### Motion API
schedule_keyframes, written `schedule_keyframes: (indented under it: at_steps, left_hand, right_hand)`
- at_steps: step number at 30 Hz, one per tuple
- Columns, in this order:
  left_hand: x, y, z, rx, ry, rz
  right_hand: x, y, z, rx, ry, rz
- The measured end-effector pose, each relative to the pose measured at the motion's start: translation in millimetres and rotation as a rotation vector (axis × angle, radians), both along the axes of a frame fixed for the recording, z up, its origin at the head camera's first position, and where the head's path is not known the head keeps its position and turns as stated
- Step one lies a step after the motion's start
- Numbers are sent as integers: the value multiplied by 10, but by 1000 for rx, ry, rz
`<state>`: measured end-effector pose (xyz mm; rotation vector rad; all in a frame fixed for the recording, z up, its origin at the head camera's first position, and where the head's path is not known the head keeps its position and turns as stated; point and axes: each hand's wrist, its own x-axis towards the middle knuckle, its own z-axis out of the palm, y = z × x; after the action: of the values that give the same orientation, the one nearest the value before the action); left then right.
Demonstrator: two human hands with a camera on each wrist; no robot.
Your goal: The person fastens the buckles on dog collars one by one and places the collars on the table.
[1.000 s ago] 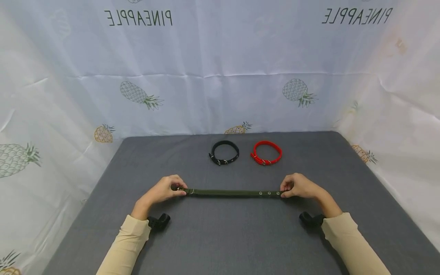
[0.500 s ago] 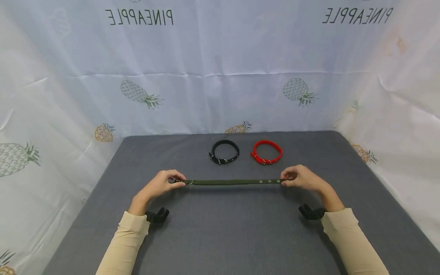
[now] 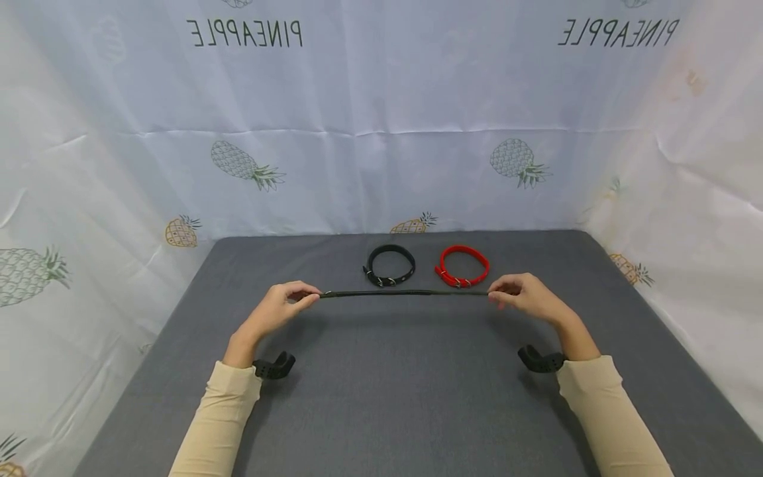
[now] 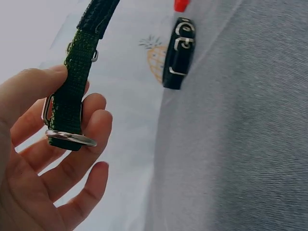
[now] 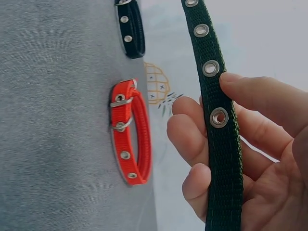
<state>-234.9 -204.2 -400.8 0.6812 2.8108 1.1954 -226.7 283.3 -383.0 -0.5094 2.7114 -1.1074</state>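
Observation:
A green strap [image 3: 405,293] is stretched straight between both hands, edge-on to the head view and raised off the table. The left hand [image 3: 279,309] pinches its buckle end; in the left wrist view the thumb presses on the webbing [image 4: 72,91] above a metal ring [image 4: 71,137]. At the other end the right hand [image 3: 532,301] pinches the part with metal eyelets, its thumb on the edge beside one eyelet [image 5: 211,68]. Behind the strap lie a black collar [image 3: 389,265] and a red collar [image 3: 461,266], each buckled into a loop.
The grey table [image 3: 393,397] reaches back to a white curtain [image 3: 381,179] printed with pineapples, which also hangs at both sides. A black wrist mount [image 3: 275,366] is on the left wrist and another [image 3: 540,359] on the right.
Both hands have lifted the green strap and moved it towards the back of the table. It has turned from showing its flat face to showing its thin edge. The two collars have not moved.

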Motion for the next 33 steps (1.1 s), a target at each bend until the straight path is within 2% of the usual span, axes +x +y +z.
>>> schedule_keyframes:
  at_steps: [7, 13, 24, 29, 33]
  left_hand:
    - [-24, 18, 63, 48, 8, 32]
    - [-43, 39, 80, 67, 41, 52]
    - [-80, 80, 118, 43, 43, 109]
    - [-70, 133, 147, 53, 98, 141]
    - [-52, 201, 176, 59, 175, 172]
  right_hand:
    - [-15, -39, 65, -3, 35, -2]
    - [-26, -89, 93, 35, 56, -9]
    - [-88, -138, 114, 68, -37, -37]
    - [-82, -186, 140, 80, -6, -58]
    - [-64, -249, 168, 83, 53, -128]
